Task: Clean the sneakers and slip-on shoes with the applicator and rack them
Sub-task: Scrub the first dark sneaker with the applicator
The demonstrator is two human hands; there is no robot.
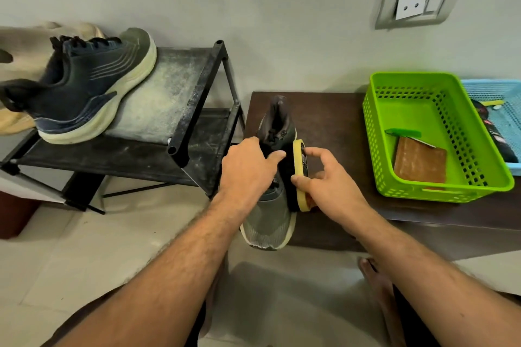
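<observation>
Item: grey-green sneaker (267, 214), pale worn sole, dark laces, toe overhanging the dark bench (332, 121) edge. Left hand (248, 169) gripped its laced top; right hand (324, 180) pinched the yellow-backed applicator (299, 175) against its side. Advice: brace firmly, stroke evenly along upper and sole. Its mate (84, 87) sat on the dusty rack (197, 98).

Blue basket (496, 93) cut by right edge; its contents indistinct; beige shoes (17, 45) cut left.
</observation>
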